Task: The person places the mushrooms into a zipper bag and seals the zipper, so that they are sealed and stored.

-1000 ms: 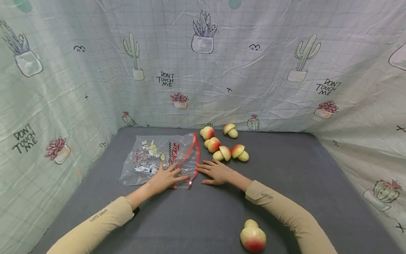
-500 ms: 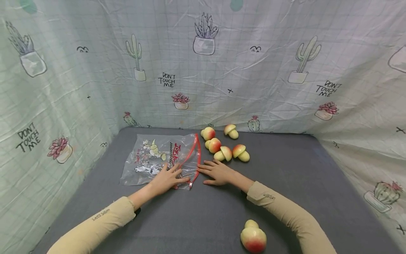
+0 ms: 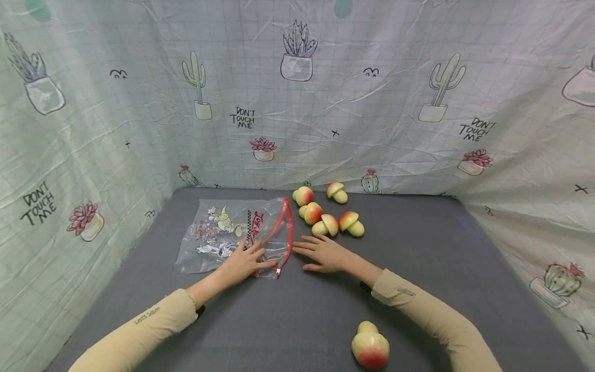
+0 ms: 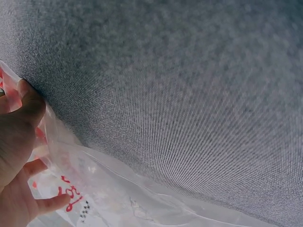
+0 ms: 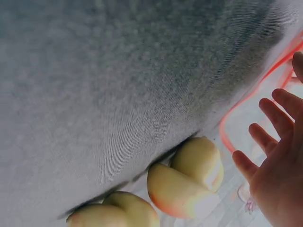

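A clear zip bag [image 3: 220, 227] with a red zip edge and cartoon print lies flat on the dark table. My left hand [image 3: 241, 264] rests on its lower right part with fingers spread. In the left wrist view the thumb [image 4: 29, 97] touches the bag near its red edge. My right hand [image 3: 327, 256] is just right of the red edge, fingers extended, holding nothing. Beyond it sit several yellow-and-red toy mushrooms, the nearest being one mushroom [image 3: 325, 226] and another mushroom [image 3: 351, 223]. In the right wrist view, a mushroom [image 5: 177, 189] shows beside the hand.
A further mushroom [image 3: 370, 346] lies near the front, left of the right sleeve. Another mushroom [image 3: 337, 192] is at the back edge. A patterned curtain [image 3: 297, 119] encloses the back and sides of the dark table [image 3: 260, 325]. A white zip slider [image 3: 278, 271] sits at the bag's corner.
My right hand has shifted a little to the right, away from the bag's red edge. The left hand stays on the bag, and the mushrooms keep their places.
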The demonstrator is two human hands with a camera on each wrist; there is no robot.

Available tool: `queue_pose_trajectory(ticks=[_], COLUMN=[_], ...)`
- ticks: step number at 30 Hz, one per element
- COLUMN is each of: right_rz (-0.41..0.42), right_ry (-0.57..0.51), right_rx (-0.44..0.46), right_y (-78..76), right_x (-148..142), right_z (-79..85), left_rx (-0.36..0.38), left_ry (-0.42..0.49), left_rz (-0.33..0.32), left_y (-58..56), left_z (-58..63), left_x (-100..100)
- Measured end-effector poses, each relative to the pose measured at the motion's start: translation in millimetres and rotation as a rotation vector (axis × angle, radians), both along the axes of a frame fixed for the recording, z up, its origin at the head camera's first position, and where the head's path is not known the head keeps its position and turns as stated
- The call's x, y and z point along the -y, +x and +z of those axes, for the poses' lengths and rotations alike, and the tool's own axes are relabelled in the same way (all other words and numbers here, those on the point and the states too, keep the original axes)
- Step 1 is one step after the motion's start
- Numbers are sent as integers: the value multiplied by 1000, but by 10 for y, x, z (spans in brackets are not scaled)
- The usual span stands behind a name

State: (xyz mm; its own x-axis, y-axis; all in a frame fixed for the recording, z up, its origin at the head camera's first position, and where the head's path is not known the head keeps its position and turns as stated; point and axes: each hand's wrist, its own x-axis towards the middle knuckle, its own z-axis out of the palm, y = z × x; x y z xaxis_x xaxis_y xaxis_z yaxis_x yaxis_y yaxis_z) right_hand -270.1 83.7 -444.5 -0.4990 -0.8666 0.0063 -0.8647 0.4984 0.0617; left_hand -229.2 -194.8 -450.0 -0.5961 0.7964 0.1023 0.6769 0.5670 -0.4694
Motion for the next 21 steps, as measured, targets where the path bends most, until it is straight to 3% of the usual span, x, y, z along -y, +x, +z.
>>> queue_pose_trajectory(ticks=[9, 21], right_rz=[36, 64], right_ry=[-107, -170], right_rx=[-12, -126], right_y=[256, 522], right_x=[-270, -594], right_z=[125, 67], left_rx=[-19, -22], left_ry=[31, 38], left_rz=[-28, -31], left_y=[-12, -52], left_z=[-15, -82], left_x=[17, 33])
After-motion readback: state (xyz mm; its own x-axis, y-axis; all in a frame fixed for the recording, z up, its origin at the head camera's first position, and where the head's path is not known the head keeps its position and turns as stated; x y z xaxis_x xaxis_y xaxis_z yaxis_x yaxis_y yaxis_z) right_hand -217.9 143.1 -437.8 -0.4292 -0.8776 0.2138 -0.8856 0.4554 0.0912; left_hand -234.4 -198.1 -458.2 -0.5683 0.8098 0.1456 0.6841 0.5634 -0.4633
